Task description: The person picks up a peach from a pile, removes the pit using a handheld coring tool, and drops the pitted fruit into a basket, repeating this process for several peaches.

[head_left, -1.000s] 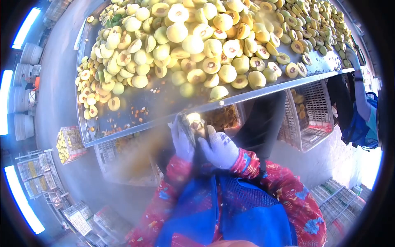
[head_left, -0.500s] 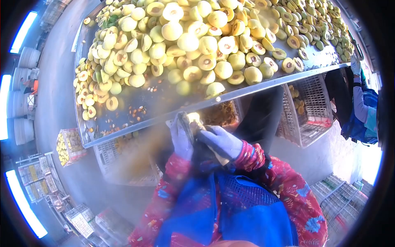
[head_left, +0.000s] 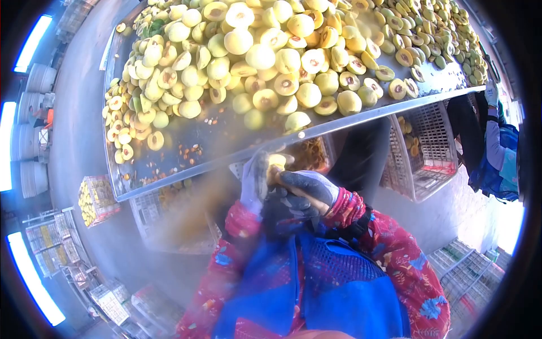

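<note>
My left hand (head_left: 257, 176), in a pale glove with a dark palm, is closed around a yellow peach half (head_left: 276, 162) just off the table's front edge. Close against it, my right hand (head_left: 307, 189), gloved the same way, grips a tool with a tan handle (head_left: 318, 205). The tool's working end meets the fruit and is hidden by fingers and fruit. Beyond my hands, a large heap of halved yellow-green peaches (head_left: 259, 56) covers much of the metal table (head_left: 209, 138). Many halves show brown pits or hollows.
Loose brown pits (head_left: 189, 153) lie near the table's left front. Below the table edge stand a crate (head_left: 426, 150) with fruit pieces and another crate (head_left: 148, 214). A smaller crate of yellow fruit (head_left: 96, 199) sits left. Another person's sleeve (head_left: 492, 135) shows far right.
Both hands have turned: the right hand's fingers now curl into view below the handle, and the peach half has shifted slightly right, showing more of its surface. The heap looks the same.
</note>
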Action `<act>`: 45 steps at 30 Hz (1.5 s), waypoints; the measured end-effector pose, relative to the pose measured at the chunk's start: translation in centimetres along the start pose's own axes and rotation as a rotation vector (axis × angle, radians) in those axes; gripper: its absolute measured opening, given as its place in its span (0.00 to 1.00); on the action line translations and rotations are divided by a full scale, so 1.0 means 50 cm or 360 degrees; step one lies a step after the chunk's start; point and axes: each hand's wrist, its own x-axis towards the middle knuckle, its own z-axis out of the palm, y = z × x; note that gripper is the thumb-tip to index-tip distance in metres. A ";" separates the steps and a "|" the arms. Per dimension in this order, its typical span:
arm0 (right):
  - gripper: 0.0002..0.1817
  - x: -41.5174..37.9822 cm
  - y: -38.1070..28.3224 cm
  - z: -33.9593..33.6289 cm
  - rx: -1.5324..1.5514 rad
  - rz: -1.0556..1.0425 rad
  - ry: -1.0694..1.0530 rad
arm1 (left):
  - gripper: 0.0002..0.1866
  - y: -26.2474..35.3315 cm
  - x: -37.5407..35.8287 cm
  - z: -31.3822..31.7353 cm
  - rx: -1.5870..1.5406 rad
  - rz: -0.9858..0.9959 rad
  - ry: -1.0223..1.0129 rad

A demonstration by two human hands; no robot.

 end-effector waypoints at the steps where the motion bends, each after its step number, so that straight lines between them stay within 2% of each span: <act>1: 0.15 0.006 0.002 0.011 -0.0244 -0.0052 0.0178 | 0.20 0.004 -0.002 -0.002 0.0003 0.0056 -0.0072; 2: 0.16 0.011 0.000 0.017 -0.0488 -0.0120 0.0353 | 0.19 -0.020 -0.002 -0.011 -0.0569 -0.0393 -0.0112; 5: 0.18 0.056 0.047 -0.061 -0.1624 -0.0793 0.0458 | 0.17 -0.055 -0.003 -0.001 -0.0683 -0.0621 0.0158; 6: 0.17 0.056 0.051 -0.068 -0.1968 -0.0812 0.0623 | 0.18 -0.060 -0.004 0.004 -0.0480 -0.0558 0.0237; 9: 0.17 0.033 0.045 -0.023 -0.2587 -0.0838 0.0854 | 0.15 -0.033 -0.006 0.008 0.0200 -0.0239 0.0109; 12: 0.18 0.032 0.049 -0.014 -0.2856 -0.0975 0.0844 | 0.12 -0.053 -0.013 -0.004 0.0874 0.0245 0.0107; 15: 0.19 0.021 0.029 0.018 -0.3133 -0.0598 0.0791 | 0.13 -0.053 -0.017 -0.027 0.0115 -0.0701 0.0233; 17: 0.19 0.026 0.031 0.010 -0.3117 -0.0692 0.0886 | 0.21 -0.045 -0.042 -0.065 0.0438 -0.0522 0.0356; 19: 0.18 0.031 0.031 -0.015 -0.2948 -0.0806 0.0910 | 0.23 -0.035 -0.085 -0.143 0.1524 0.0205 0.0440; 20: 0.17 0.035 0.032 -0.038 -0.2790 -0.0867 0.0877 | 0.25 -0.030 -0.108 -0.182 0.2055 0.0526 0.0672; 21: 0.17 0.038 0.032 -0.058 -0.2626 -0.0922 0.0843 | 0.23 0.034 -0.108 -0.201 0.1791 -0.0209 0.0762; 22: 0.16 0.039 0.030 -0.071 -0.2225 -0.0899 0.0721 | 0.23 0.099 -0.107 -0.220 0.1595 -0.0958 0.0842; 23: 0.17 0.049 0.030 -0.078 -0.1718 -0.0744 0.0621 | 0.24 0.076 -0.123 -0.240 0.2396 -0.0836 0.1083; 24: 0.17 0.057 0.030 -0.082 -0.1217 -0.0577 0.0513 | 0.24 0.065 -0.121 -0.264 0.2473 -0.0649 0.1041; 25: 0.18 0.053 0.023 -0.084 -0.1141 -0.0437 0.0452 | 0.25 0.061 -0.118 -0.281 0.2543 -0.0461 0.0995; 27: 0.19 0.044 0.006 -0.083 -0.1001 -0.0148 0.0351 | 0.26 0.088 -0.042 -0.217 0.2175 -0.0460 0.0715; 29: 0.19 0.037 -0.017 -0.088 -0.1286 0.0006 0.0242 | 0.28 0.098 0.045 -0.143 0.2177 -0.0084 0.0324; 31: 0.20 0.021 -0.017 -0.101 -0.1877 -0.0343 0.0092 | 0.30 0.087 0.141 -0.081 0.2044 -0.0256 -0.0052; 32: 0.21 0.017 -0.016 -0.107 -0.2174 -0.0523 0.0010 | 0.30 0.048 0.177 -0.063 0.2028 -0.0285 -0.0106; 33: 0.21 0.017 -0.005 -0.112 -0.1871 -0.0517 0.0134 | 0.31 0.005 0.200 -0.056 0.2012 -0.0316 -0.0159; 35: 0.21 0.020 0.023 -0.113 -0.1254 -0.0501 0.0358 | 0.30 -0.008 0.221 -0.067 0.2011 -0.0228 -0.0161; 36: 0.20 0.023 0.027 -0.113 -0.1094 -0.0518 0.0423 | 0.29 -0.010 0.227 -0.077 0.2015 -0.0183 -0.0164; 37: 0.19 0.023 0.030 -0.098 -0.0929 -0.0529 0.0484 | 0.28 0.000 0.220 -0.089 0.1473 -0.0409 -0.0139; 39: 0.17 0.016 0.018 -0.069 -0.1097 -0.0691 0.0583 | 0.25 0.029 0.189 -0.121 0.0369 -0.0796 -0.0063; 41: 0.15 -0.002 0.005 -0.033 -0.1742 -0.0990 0.0669 | 0.23 0.019 0.150 -0.137 -0.0103 -0.0789 0.0081; 44: 0.13 0.003 0.003 0.006 -0.2090 -0.1226 0.0756 | 0.22 -0.010 0.091 -0.138 -0.0883 -0.0714 0.0194; 45: 0.13 0.006 0.004 0.016 -0.2179 -0.1309 0.0804 | 0.21 -0.051 0.078 -0.139 -0.0897 -0.0714 0.0284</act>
